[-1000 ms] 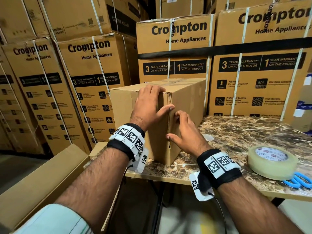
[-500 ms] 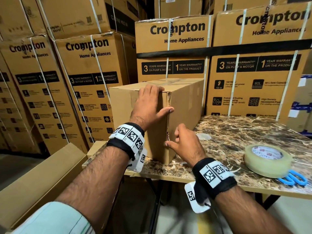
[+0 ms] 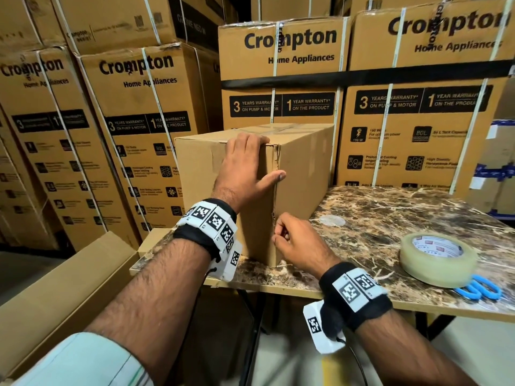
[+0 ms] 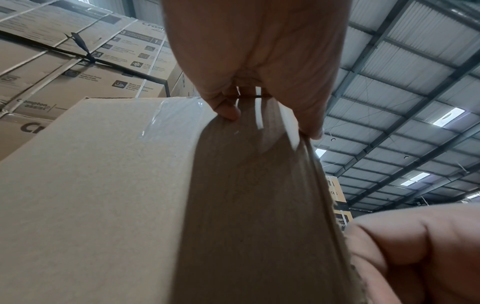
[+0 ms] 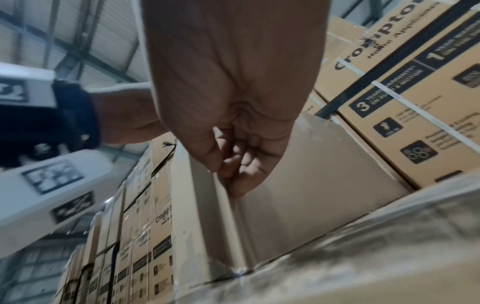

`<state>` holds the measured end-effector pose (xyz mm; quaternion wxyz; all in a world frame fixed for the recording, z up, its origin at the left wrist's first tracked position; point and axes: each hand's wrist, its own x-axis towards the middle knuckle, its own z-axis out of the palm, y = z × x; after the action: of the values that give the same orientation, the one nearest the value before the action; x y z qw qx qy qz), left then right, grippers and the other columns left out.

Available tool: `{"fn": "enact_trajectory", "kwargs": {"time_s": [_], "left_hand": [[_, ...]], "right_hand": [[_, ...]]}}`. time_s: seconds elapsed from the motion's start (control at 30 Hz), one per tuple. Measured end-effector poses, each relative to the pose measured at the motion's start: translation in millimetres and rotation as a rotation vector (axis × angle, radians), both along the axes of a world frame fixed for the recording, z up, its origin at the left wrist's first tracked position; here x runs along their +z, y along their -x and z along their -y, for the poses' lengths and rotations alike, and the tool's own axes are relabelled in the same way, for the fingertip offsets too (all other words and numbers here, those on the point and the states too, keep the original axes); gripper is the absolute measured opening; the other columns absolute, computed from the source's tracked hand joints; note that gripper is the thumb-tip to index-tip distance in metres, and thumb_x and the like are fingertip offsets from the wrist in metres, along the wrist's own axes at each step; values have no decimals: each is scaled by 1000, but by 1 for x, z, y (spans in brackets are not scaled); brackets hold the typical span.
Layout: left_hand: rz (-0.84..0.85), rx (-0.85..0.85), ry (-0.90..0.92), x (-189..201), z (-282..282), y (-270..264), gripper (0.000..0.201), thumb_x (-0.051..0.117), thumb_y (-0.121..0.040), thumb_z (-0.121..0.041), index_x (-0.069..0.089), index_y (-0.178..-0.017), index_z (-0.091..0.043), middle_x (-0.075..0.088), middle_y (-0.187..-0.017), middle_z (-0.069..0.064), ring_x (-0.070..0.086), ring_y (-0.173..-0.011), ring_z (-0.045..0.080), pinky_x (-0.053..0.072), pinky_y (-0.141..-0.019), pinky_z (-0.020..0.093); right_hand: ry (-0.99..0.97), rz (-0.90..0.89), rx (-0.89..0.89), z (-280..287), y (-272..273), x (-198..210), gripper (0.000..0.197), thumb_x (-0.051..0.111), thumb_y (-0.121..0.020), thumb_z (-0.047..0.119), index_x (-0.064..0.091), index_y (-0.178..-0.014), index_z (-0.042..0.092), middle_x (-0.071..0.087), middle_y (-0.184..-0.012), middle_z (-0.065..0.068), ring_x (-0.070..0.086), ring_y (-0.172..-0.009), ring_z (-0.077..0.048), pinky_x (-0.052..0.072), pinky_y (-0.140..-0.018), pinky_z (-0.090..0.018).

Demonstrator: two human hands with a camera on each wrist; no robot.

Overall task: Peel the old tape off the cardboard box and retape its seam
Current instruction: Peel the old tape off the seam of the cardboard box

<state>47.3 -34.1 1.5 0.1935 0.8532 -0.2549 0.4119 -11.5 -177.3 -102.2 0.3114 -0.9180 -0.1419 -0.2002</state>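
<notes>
Down the near vertical corner of the cardboard box [image 3: 301, 168] the right hand [image 3: 299, 243] had slid since the earlier head frames, from about mid-height to near the bottom, its fingers now curled where they had lain flatter; the left hand [image 3: 245, 168] had kept its place. From the head view the box stood on the near left part of the marble-patterned table [image 3: 404, 218], the left hand spread flat on its near face with fingertips hooked over the top edge and thumb across the corner. The right hand's fingers pinched at that ragged corner seam, seemingly on the tape's edge. A roll of clear tape [image 3: 437, 257] lay well apart to the right, touching blue-handled scissors [image 3: 479, 288]. To peel well, I judged, the pull should run low and along the seam while the left hand braced, lest the paper facing tear. The left wrist view showed matte, fibrous cardboard and glossy, wrinkled old tape [image 4: 166, 115] lapping over the top edge. The right wrist view, blurred, showed fingertips [image 5: 233, 174] closed on a shiny strip along the corner; whether it was already lifted I could not tell.
</notes>
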Motion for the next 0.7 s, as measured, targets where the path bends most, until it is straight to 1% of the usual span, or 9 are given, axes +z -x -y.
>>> {"fn": "enact_trajectory", "kwargs": {"time_s": [0.07, 0.13, 0.23, 0.33, 0.43, 0.6, 0.7], "left_hand": [[-14, -3, -4, 0, 0, 1, 77, 68, -76, -58, 39, -135, -19, 40, -133, 4, 34, -124, 19, 32, -106, 33], [-22, -2, -17, -2, 0, 3, 82, 71, -72, -57, 37, -136, -19, 39, -134, 5, 33, -126, 20, 33, -107, 35], [-46, 2, -51, -3, -1, 4, 86, 71, -73, -54, 32, -140, -18, 34, -140, 5, 30, -131, 21, 32, -111, 39], [-81, 10, -89, 0, -2, 8, 87, 70, -76, -51, 27, -144, -18, 31, -144, 5, 26, -135, 21, 29, -113, 40], [-101, -5, -119, 3, -5, 12, 86, 69, -79, -47, 25, -146, -16, 29, -147, 6, 24, -137, 22, 23, -115, 38], [-127, -17, -152, 5, -8, 15, 85, 68, -81, -42, 21, -148, -16, 25, -150, 7, 20, -139, 21, 12, -116, 30], [-127, -12, -160, 5, -7, 16, 87, 68, -82, -40, 19, -149, -14, 23, -151, 7, 18, -141, 22, 11, -116, 30]], "right_hand": [[-81, -34, 41, 7, -1, 3, 10, 54, -95, 14, 50, -88, 21, 57, -82, 7, 51, -69, -6, 41, -59, -21], [-118, -35, 57, 11, -3, 6, 9, 55, -96, 15, 52, -90, 22, 58, -85, 9, 53, -74, -4, 40, -61, -18], [-87, -2, 62, 13, -5, 9, 5, 58, -95, 18, 54, -93, 21, 60, -89, 9, 56, -82, -5, 39, -66, -20], [-65, 5, 49, 13, -6, 12, 4, 60, -95, 20, 56, -95, 19, 60, -89, 9, 56, -82, -6, 40, -65, -18], [-78, 5, 39, 14, -7, 14, 8, 62, -93, 21, 57, -96, 16, 60, -88, 8, 57, -81, -7, 41, -63, -16], [-71, -5, 53, 16, -8, 18, 11, 63, -92, 22, 56, -95, 14, 60, -88, 5, 57, -83, -12, 45, -66, -22], [-59, 7, 68, 19, -8, 19, 10, 60, -94, 24, 57, -95, 14, 60, -87, 4, 57, -82, -13, 46, -68, -25]]}}
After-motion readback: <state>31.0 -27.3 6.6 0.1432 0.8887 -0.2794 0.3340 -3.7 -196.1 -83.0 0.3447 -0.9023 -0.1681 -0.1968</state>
